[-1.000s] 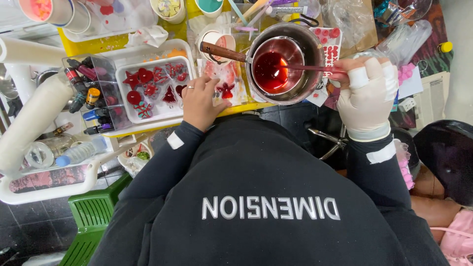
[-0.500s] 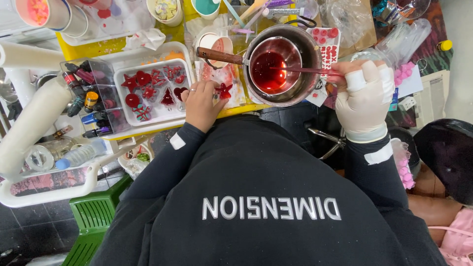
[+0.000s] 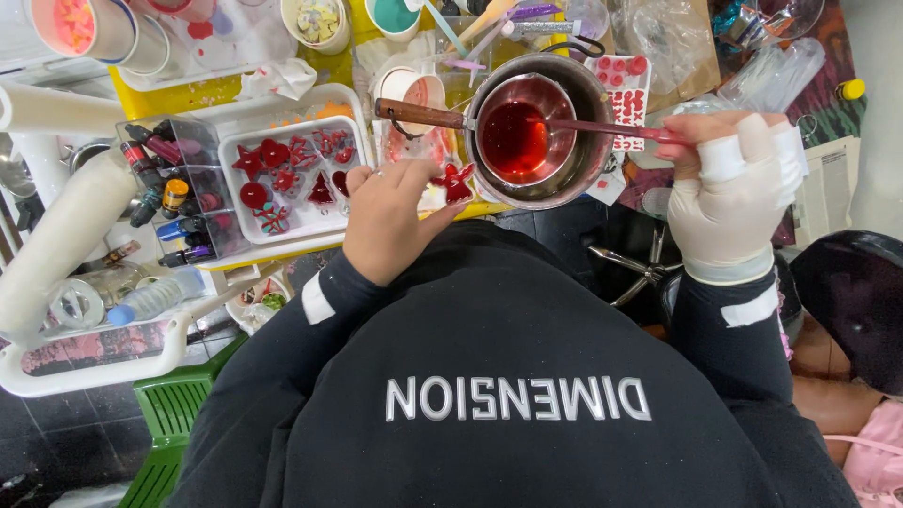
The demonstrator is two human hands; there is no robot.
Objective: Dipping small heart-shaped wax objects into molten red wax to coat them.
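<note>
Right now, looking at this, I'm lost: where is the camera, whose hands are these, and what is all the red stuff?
The camera sits on a person's head and looks straight down, so you see their dark sweatshirt and both hands. No machine is here. The left hand is bare and rests by a small red flower-shaped piece. The right hand wears a pale glove and has its grip on a thin red stick that reaches into a little pot of red liquid, which sits inside a larger metal pot. To the left, a white tray holds more red shapes, beside a clear box of small bottles.
</note>
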